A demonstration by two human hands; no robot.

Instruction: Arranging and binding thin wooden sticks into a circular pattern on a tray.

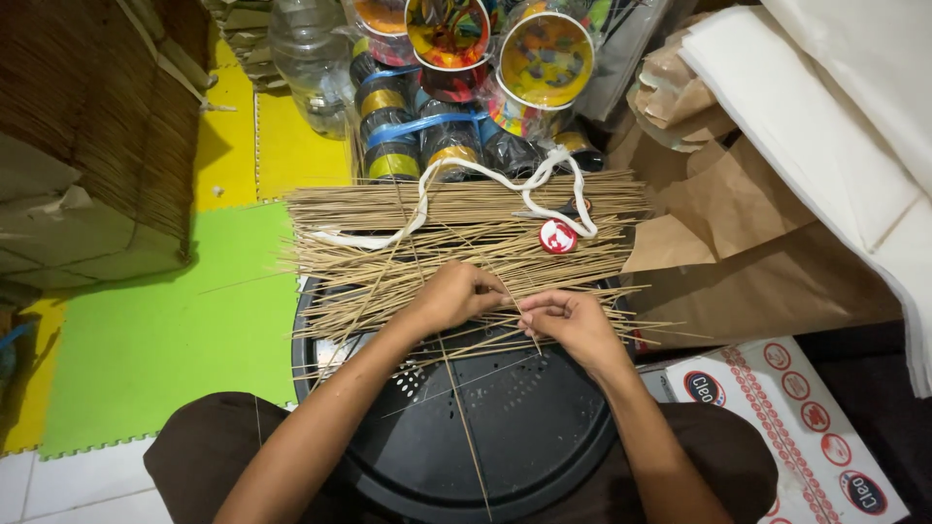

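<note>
Over the black tray (544, 427), our left hand (449, 296) and right hand (573, 325) pinch thin sticks (466, 218), apparently sorting them.

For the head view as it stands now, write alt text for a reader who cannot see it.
Two bare hands, the left hand and right hand, pinch thin tan sticks piled across a round black tray. A white cord lies over the sticks, with colourful tubs behind.

Both hands (515, 309) among thin bamboo sticks (466, 233) over black tray (505, 437)
</note>
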